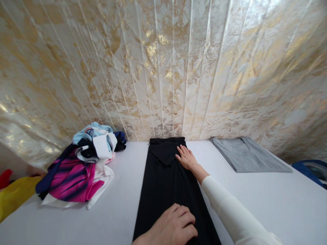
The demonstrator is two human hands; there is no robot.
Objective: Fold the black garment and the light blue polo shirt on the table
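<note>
A pair of black trousers (163, 183), folded lengthwise, lies along the middle of the table with its waistband at the far edge. A triangular flap of the cloth shows just below the waistband. My right hand (186, 157), in a white sleeve, lies flat on the right edge of the trousers near the waistband, fingers stretched out. Closer to me, my left hand (173, 226) rests on the trousers with its fingers loosely bent and slightly apart. No cloth shows gripped in either hand. The lower end of the trousers runs out of view.
On the left of the white table (122, 204) sits a heap of crumpled clothes (74, 177). A folded grey garment (251, 156) lies at the back right. A gold-patterned curtain (163, 68) hangs behind. Yellow cloth (19, 194) and a blue item (310, 172) show beyond the table's sides.
</note>
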